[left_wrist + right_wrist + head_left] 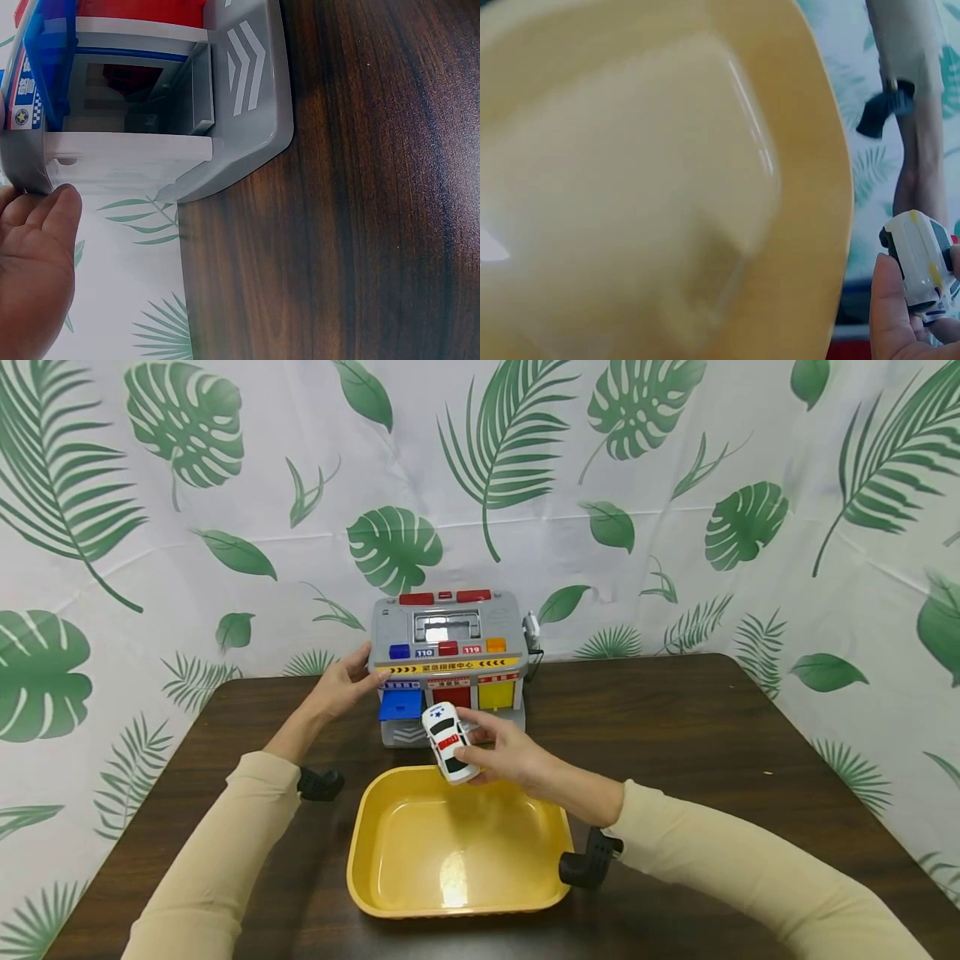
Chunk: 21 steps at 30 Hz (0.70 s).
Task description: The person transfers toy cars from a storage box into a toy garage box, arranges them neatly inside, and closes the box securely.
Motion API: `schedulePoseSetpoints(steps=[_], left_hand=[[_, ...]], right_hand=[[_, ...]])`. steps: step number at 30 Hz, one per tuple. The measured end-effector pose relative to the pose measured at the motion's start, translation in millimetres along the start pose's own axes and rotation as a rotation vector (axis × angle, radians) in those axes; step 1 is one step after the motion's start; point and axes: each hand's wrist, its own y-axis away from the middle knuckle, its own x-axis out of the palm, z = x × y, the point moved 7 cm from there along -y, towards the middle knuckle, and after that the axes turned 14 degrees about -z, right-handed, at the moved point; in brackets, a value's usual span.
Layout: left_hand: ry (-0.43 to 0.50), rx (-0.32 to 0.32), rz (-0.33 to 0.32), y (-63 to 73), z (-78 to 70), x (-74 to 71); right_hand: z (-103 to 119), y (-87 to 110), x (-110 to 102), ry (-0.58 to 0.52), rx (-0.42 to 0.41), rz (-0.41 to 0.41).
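Observation:
My right hand [510, 750] holds a white toy police car [447, 742] between thumb and fingers, above the far rim of a yellow tray [360, 852]. The car has dark windows and a red roof marking, and its side shows in the right wrist view [915, 255]. My left hand [341, 689] grips the left upper corner of a grey toy garage [510, 622], thumb at the front. The garage's blue door [401, 704] is lifted outward, and the left wrist view shows the hollow bay [127, 90] behind it. The red door [452, 696] and yellow door [496, 695] hang down.
A dark wooden table [660, 752] bears the garage at its back edge and the tray in front. Behind rises a white cloth [525, 552] printed with green leaves. A small grey handset-like part [531, 627] with a dark cord is on the garage's right side.

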Motion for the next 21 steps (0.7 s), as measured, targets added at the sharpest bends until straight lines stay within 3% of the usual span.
schedulePoseSetpoints(steps=[5, 9, 13, 15, 21], left_hand=[[0.012, -0.007, 0.000, 0.3, 1.3, 0.3], [0.006, -0.017, -0.004, 0.7, 2.1, 0.9], [0.011, -0.024, -0.003, 1.1, 0.4, 0.5], [0.015, -0.031, 0.003, 5.0, -7.8, 0.0], [0.006, -0.019, -0.012, 1.7, -2.9, 0.4]], right_hand=[[-3, -13.7, -8, 0.053, 0.037, -0.055], [-5, -24.8, -8, 0.079, 0.071, -0.053], [-6, -34.2, -3, 0.082, 0.110, -0.038], [-7, -39.3, 0, 0.079, 0.129, -0.037], [-9, -52.5, 9, 0.039, 0.167, -0.045]])
